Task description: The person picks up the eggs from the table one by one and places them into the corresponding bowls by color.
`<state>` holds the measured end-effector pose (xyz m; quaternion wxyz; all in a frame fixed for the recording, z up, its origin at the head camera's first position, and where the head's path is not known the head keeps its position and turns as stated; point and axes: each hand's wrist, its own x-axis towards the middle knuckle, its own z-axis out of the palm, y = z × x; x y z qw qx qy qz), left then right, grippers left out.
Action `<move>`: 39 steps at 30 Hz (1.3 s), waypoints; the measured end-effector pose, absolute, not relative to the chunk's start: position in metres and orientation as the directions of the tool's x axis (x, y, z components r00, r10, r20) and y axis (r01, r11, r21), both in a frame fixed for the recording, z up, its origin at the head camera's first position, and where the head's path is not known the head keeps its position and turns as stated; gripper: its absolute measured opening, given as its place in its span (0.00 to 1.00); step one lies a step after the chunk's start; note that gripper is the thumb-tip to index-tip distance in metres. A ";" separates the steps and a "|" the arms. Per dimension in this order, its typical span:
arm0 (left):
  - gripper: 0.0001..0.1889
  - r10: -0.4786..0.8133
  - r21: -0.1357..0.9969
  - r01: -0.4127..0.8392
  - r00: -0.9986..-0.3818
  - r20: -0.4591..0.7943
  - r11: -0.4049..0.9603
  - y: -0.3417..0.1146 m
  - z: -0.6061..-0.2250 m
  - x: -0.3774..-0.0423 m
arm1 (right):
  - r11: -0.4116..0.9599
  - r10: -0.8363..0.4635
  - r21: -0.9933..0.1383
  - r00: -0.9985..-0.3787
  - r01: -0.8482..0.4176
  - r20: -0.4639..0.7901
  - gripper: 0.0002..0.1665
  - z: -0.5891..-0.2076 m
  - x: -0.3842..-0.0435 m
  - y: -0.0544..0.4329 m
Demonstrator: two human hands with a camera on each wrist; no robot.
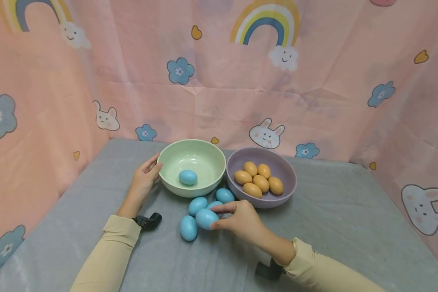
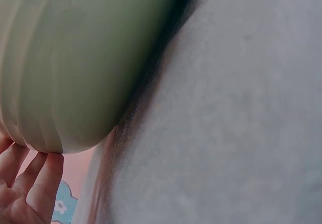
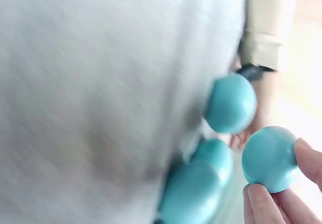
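Note:
My right hand pinches a blue egg between thumb and fingertips, over a small group of other blue eggs. In the right wrist view that egg sits at the tips of the thumb and fingers. Among the eggs on the cloth are one at the front left and one by the bowls. My left hand rests its fingertips on the outer left side of a green bowl, seen close in the left wrist view. One blue egg lies inside that bowl.
A purple bowl with several tan-orange eggs stands right beside the green bowl. Grey cloth covers the table. A pink printed curtain hangs behind and at both sides.

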<state>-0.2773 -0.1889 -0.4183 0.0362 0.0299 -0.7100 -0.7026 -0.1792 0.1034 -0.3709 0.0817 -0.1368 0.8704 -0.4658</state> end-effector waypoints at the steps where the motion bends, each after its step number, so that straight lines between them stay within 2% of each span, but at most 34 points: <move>1: 0.28 -0.093 1.000 0.007 -0.996 0.008 0.010 -0.189 -0.418 -0.277 | 0.525 -0.307 -0.838 -0.951 -0.152 -0.020 0.22 -0.367 -0.182 0.103; 5: 0.28 -0.098 1.000 -0.001 -0.995 0.000 0.011 -0.189 -0.416 -0.276 | 0.520 -0.262 -0.847 -0.964 -0.109 -0.037 0.22 -0.350 -0.194 0.099; 15: 0.28 -0.109 0.999 -0.004 -0.994 0.000 0.031 -0.188 -0.417 -0.276 | 0.494 -0.240 -0.860 -0.971 -0.130 0.009 0.24 -0.327 -0.227 0.088; 25: 0.28 -0.114 0.999 -0.003 -0.994 0.002 0.046 -0.188 -0.418 -0.277 | 0.442 -0.184 -0.893 -0.983 -0.089 0.007 0.24 -0.323 -0.257 0.072; 39: 0.28 -0.122 0.999 -0.015 -0.992 -0.010 0.036 -0.188 -0.418 -0.280 | 0.443 -0.117 -0.896 -0.991 0.002 -0.061 0.23 -0.335 -0.294 0.044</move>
